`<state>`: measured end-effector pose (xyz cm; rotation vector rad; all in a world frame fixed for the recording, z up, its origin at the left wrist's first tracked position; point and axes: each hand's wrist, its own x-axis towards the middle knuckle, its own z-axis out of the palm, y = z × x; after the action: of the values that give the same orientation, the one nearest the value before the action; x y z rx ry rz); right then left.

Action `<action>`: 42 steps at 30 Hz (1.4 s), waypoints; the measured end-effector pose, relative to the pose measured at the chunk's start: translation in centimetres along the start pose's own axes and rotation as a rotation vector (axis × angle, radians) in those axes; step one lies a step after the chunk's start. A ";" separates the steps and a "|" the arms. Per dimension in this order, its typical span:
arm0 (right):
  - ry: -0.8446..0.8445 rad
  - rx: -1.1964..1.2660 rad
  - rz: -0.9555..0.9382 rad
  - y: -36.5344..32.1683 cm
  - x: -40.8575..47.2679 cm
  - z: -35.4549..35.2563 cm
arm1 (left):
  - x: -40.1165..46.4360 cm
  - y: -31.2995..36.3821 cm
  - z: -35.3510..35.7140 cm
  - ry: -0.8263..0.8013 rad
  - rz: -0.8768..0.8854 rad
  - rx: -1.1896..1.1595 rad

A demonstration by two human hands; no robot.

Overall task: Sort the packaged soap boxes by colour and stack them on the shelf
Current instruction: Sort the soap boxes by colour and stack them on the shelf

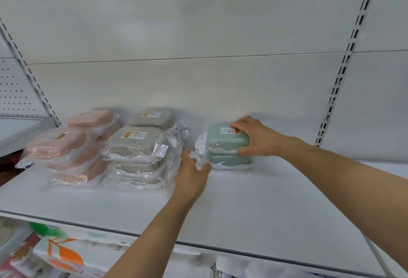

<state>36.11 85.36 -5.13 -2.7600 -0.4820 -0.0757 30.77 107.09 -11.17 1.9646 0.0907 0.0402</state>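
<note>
Slippage is my chief concern: right hand (254,137) curls fingers over the upper green soap box (225,137), stacked right of the grey stack (136,145) and pink stack (64,145) on the shelf (242,207), while left hand (191,174), fingers loosely spread, touches its slick wrapper.

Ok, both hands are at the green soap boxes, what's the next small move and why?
Probably square the top green box over the lower green box. The right hand grips the top one, the left hand touches the loose wrapper, and the stack sits apart from the grey stacks.
</note>
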 end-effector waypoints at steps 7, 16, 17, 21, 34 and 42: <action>0.067 -0.059 0.077 -0.3 -0.8 1.1 | 0.7 1.9 0.9 -0.068 -0.173 -0.285; 0.005 -0.134 0.161 -2.4 -2.7 0.0 | 0.3 2.4 0.9 -0.059 -0.048 -0.188; 0.021 -0.125 0.168 -2.7 -3.9 -0.3 | -0.1 2.3 0.8 -0.058 0.004 -0.168; 0.161 -0.115 0.204 -3.4 -10.9 -0.9 | -3.4 2.1 -0.1 -0.049 0.194 0.039; 0.450 -0.399 0.394 2.7 -39.2 1.2 | -21.0 3.0 13.8 -0.230 0.908 0.559; 0.319 -0.313 0.690 14.4 -62.8 3.3 | -36.7 2.2 29.9 -0.569 0.986 0.445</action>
<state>-18.11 53.64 -19.67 -2.9620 0.6134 -0.4414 -3.59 75.68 -20.13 2.1933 -1.3331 0.1076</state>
